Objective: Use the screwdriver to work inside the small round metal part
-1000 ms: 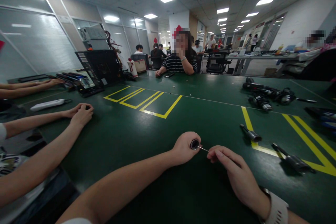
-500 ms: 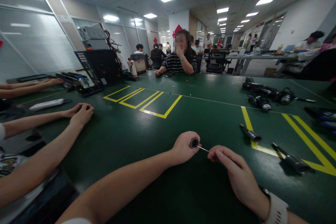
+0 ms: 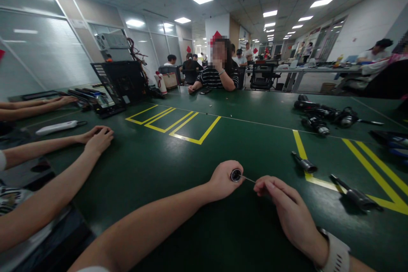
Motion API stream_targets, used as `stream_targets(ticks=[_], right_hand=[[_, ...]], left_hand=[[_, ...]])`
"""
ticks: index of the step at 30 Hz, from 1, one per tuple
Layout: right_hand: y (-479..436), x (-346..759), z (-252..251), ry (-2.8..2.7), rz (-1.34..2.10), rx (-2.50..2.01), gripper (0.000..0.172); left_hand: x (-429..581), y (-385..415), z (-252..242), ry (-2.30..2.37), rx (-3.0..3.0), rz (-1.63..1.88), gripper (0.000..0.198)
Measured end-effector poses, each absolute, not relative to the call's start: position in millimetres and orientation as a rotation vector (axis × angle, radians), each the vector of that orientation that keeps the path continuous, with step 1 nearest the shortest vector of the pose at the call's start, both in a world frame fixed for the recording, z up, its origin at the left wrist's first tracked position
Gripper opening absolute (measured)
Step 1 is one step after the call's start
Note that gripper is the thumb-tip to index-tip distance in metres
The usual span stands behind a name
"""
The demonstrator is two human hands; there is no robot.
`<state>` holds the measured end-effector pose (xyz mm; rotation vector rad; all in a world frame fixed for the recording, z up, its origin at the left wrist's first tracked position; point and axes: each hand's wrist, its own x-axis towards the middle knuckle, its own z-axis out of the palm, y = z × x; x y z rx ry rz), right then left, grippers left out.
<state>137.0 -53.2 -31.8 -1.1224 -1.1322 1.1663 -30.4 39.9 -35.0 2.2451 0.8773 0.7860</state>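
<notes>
At lower centre, the left hand (image 3: 223, 180) wraps a dark, ring-ended cylinder (image 3: 235, 175); the right hand (image 3: 287, 204) pinches a thin metal rod (image 3: 249, 178) by its rim, apparently probing; steady alignment seems called for next.

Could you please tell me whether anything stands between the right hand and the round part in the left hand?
Nothing visible blocks the gap: only the thin rod held by the right hand crosses it, toward the round part in the left hand. Two dark parts lie off to the right.
</notes>
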Motion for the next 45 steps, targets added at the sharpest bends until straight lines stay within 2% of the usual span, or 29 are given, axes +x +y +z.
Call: stream_targets(ticks=[5, 21, 29, 45], right_hand=[[-55.2, 137.2, -33.2, -1.278, 1.093, -1.157, 0.026], [-52.9, 135.3, -32.1, -1.154, 1.246, -1.124, 0.025], [-54.1, 137.2, -34.8, -1.248, 1.104, -1.170, 0.026], [-53.1, 134.8, -34.5, -1.153, 1.197, -1.108, 0.024]], left_hand=[[-31.2, 40.7, -38.2, 0.870, 2.351, 0.754, 0.006], [-30.9, 39.3, -30.4, 0.878, 2.226, 0.775, 0.011], [-31.6, 38.8, -33.5, 0.949, 2.320, 0.700, 0.005], [-31.6, 39.8, -34.1, 0.833, 2.263, 0.777, 0.009]])
